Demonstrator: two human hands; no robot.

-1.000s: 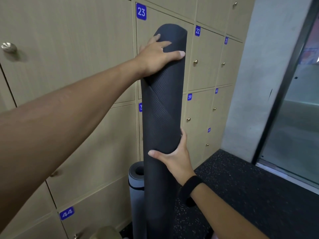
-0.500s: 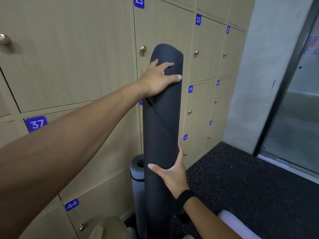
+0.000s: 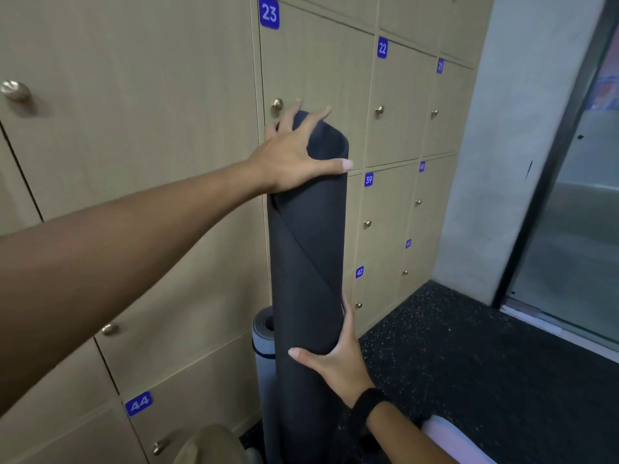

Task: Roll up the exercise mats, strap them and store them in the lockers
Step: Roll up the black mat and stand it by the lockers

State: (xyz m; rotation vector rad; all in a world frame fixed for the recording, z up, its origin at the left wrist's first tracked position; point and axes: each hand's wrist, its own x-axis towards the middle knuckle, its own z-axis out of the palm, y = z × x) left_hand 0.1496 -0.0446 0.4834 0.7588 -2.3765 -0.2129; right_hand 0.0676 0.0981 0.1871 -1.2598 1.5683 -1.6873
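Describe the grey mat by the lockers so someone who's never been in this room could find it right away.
Start at the wall of tan lockers and look down to the floor below door 23. The grey mat stands there on end against the doors, behind the tall black mat that both hands hold. It is lighter and shorter, with a dark strap around it.

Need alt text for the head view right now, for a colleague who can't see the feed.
Two bare hands hold a dark charcoal rolled exercise mat upright before a wall of beige wooden numbered lockers: the left hand grips its top, the right hand its lower part. A grey rolled mat stands behind it on the black speckled floor.
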